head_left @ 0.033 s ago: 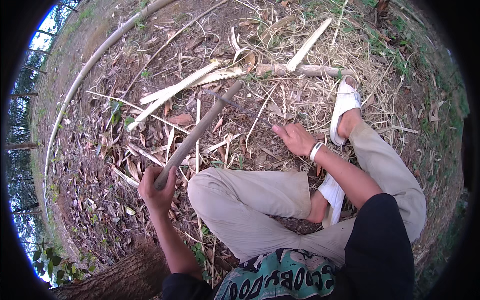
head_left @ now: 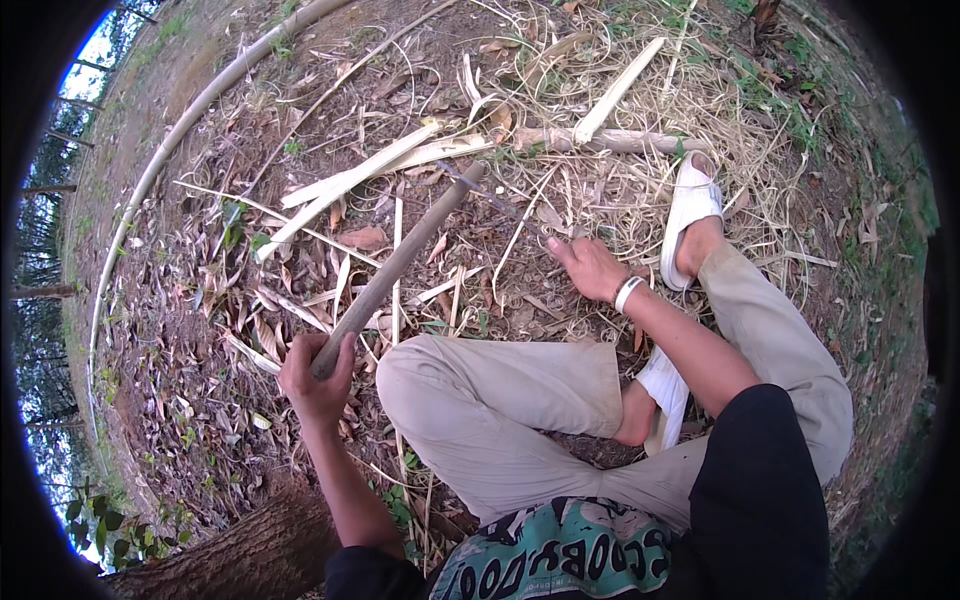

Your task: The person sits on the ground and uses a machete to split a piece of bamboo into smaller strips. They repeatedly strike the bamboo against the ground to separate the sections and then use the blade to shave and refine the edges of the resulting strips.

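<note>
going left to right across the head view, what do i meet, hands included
Middle of the long curved pole → left hand → free end of the wooden stick → right hand → upper white shoe

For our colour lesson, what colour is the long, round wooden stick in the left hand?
The stick is greyish-brown; head view.

Grey-brown stick [head_left: 402,262], beige trousers [head_left: 510,385]
</note>
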`<state>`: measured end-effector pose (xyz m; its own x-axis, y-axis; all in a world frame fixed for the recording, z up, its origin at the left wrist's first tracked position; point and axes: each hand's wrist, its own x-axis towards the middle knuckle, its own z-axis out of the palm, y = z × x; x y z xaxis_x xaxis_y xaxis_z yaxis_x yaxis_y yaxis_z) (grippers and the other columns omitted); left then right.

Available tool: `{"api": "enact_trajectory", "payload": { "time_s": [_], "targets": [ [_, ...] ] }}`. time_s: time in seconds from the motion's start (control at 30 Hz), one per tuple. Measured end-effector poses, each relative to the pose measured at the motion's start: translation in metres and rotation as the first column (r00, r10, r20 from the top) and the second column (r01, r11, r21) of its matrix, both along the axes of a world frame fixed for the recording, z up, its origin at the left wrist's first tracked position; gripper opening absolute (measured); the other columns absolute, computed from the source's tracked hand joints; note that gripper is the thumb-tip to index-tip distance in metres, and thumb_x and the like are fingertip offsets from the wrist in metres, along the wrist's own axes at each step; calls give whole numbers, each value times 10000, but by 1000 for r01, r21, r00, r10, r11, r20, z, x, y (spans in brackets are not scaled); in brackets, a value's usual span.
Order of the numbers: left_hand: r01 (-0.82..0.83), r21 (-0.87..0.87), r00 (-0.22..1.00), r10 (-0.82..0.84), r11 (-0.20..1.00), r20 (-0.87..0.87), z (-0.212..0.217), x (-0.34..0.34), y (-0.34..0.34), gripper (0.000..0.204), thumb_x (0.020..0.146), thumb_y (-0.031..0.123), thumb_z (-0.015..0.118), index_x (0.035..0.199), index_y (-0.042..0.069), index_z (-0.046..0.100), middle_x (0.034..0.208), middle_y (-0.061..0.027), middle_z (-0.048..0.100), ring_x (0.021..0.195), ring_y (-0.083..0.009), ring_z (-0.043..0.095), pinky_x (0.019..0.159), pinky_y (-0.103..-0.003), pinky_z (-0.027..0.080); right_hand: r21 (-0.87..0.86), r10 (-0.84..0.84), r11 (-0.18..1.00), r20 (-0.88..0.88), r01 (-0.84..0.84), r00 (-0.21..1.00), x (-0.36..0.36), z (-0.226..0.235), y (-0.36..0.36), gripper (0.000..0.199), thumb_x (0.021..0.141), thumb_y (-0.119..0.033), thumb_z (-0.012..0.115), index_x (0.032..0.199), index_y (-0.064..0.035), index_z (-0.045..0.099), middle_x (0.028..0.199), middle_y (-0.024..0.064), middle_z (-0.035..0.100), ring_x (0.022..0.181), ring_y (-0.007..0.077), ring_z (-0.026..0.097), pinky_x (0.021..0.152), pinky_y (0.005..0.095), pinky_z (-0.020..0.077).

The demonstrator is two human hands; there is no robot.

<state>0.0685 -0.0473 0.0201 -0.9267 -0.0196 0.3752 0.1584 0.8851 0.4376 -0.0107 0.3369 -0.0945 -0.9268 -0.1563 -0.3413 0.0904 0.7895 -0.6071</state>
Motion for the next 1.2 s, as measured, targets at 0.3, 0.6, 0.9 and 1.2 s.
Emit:
{"api": "enact_trajectory", "payload": {
  "time_s": [0.3,0.6,0.9,1.2],
  "targets": [
    [-11,-19,999,10,1000,-41,-4,-1,-4,272,762,158,821,780,46,573,626,-74,605,514,-193,582,505,-303,456,9,44,999,166,-46,985,-6,12,2,726,1010,-526,335,685,62,611,697,297,612,758,463,619,813,518,475],
    [-264,232,964,252,936,81,-20,11,7,283,873,211,736,743,27,565,666,-16,554,566,-64,448,468,-251,346,-19,112,994,114,-111,987,8,0,-10,714,986,-561,365,711,38,640,701,297,616,744,477,621,738,524,496],
    [-574,806,809,254,144,531,-31,28,18,89,935,94,565,968,15,589,791,-36,593,602,-106,563,446,-226,476,-18,190,982,85,-189,978,23,8,-13,654,978,-561,395,731,-15,657,692,266,625,727,459,628,697,538,499],
    [-661,745,729,162,-90,665,-34,29,16,115,933,96,535,952,-5,586,772,-63,584,574,-121,535,486,-245,444,5,156,988,63,-156,986,17,-2,7,733,991,-569,360,708,53,624,710,304,616,741,468,625,701,521,501]
  ]
}}
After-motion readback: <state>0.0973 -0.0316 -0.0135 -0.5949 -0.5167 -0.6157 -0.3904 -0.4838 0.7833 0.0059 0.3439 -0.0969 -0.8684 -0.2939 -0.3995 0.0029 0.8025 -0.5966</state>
